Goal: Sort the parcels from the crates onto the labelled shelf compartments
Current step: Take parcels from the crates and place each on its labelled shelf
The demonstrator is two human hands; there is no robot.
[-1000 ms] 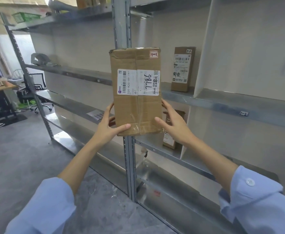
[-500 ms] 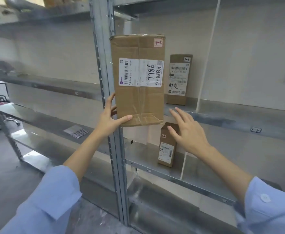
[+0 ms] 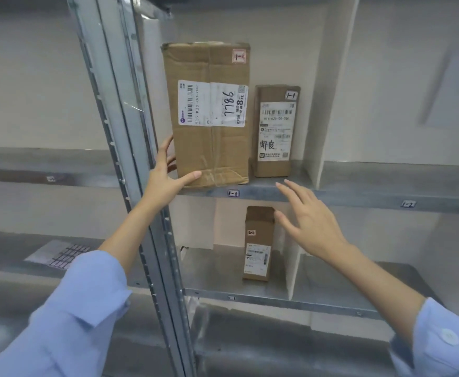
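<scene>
Progress, as judged from the shelf: three parcels stood in compartments, and one of them was not yet released. No crates were in view, so the number of parcels left to sort could not be determined.

The left hand (image 3: 165, 176) gripped the large parcel (image 3: 209, 112) at its lower left corner, thumb across the front face and fingers behind the left edge. The parcel stood upright, its base at the front lip of the upper shelf (image 3: 266, 191), directly above the compartment tag reading "1-1" (image 3: 233, 193). Whether the base rested fully on the shelf could not be told. Placement appeared nearly complete; letting go remained.

Appearance of the large parcel: a brown corrugated carton, sealed with clear tape down the middle, creased along the top edge. It carried a white shipping label turned sideways with "7786" handwritten on it, and a small sticker marked "1-1" at the upper right corner. The sticker matched the tag, so the compartment was judged correct.

Just beside it, to the right and further back, stood a smaller parcel (image 3: 276, 131), also stickered "1-1". Below, on the lower shelf, a small parcel marked "2-1" (image 3: 258, 243) stood upright.

The right hand (image 3: 310, 221) was empty, fingers spread, in front of the shelf edge and apart from every parcel. The neighbouring compartment tagged "1-2" (image 3: 408, 204) showed no parcels.
</scene>
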